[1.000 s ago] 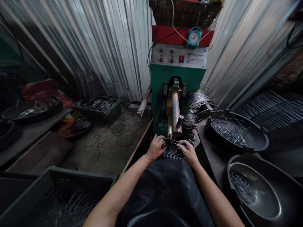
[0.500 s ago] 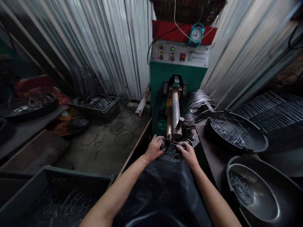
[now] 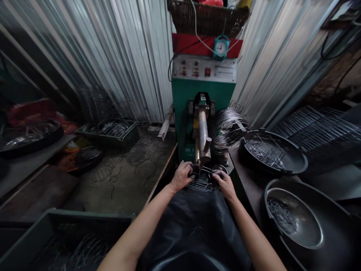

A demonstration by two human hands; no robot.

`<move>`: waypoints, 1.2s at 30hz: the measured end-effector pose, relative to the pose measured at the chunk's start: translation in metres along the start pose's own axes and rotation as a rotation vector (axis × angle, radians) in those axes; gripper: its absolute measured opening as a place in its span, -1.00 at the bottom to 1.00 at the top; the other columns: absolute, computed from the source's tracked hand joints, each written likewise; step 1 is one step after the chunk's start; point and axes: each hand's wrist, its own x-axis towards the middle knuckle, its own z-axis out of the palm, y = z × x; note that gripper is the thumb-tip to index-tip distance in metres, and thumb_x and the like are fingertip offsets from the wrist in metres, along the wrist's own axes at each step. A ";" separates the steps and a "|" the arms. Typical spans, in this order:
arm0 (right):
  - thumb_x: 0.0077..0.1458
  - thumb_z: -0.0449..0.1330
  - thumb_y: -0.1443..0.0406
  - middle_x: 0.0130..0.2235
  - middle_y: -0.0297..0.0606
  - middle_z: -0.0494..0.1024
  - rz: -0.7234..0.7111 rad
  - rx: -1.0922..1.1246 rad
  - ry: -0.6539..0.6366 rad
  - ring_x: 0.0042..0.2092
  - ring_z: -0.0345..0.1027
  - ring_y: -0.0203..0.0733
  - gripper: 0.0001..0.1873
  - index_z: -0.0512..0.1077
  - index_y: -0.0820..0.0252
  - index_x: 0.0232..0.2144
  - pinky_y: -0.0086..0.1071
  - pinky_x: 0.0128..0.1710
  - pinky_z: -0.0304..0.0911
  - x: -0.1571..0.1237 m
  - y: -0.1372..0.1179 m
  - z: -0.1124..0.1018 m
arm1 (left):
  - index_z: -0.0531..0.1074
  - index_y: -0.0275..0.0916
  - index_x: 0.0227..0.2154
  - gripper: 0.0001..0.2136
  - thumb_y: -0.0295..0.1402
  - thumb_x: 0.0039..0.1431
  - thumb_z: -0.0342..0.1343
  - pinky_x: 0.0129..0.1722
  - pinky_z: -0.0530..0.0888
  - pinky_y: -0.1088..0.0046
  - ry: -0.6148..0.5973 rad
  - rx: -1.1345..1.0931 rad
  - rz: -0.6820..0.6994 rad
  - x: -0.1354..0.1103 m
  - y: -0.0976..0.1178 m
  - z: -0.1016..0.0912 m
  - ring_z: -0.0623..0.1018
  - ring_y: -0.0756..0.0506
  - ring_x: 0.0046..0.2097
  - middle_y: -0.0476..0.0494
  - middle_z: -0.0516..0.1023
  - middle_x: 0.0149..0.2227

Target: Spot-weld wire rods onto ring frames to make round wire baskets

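Note:
A small round wire rack [image 3: 200, 183] lies under the metal arm [image 3: 202, 137] of a green welding machine [image 3: 201, 94]. My left hand [image 3: 182, 175] grips the rack's left rim with curled fingers. On the right rim, my right hand [image 3: 222, 180] is closed on the wire as well. Both hands hold the rack level just below the arm's tip. A black apron [image 3: 194, 229] covers my lap under my forearms.
Right of me stand a black pan with short wire pieces [image 3: 272, 152] and a steel bowl with more pieces [image 3: 293, 218]. A coil of wire rings [image 3: 227, 126] hangs beside the machine. Stacked wire grids [image 3: 318, 130] lie far right. A green crate of wire [image 3: 70, 241] sits lower left.
The view has shifted a little, so the machine sits further left and lower. Both hands stay closed on the wire rack under the arm; the green lamp seen half a second ago is off.

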 end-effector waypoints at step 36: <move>-0.08 0.00 0.51 -0.20 0.02 0.53 0.771 -1.187 0.206 -0.23 0.41 -0.06 -0.65 0.55 0.21 -0.36 -0.36 -0.34 0.18 -0.296 0.070 -0.272 | 0.38 -0.26 -0.27 -0.67 -0.13 -0.02 0.11 0.06 0.28 0.09 0.088 0.238 -0.090 -0.043 0.010 -0.013 0.32 -0.30 0.08 -0.32 0.32 0.03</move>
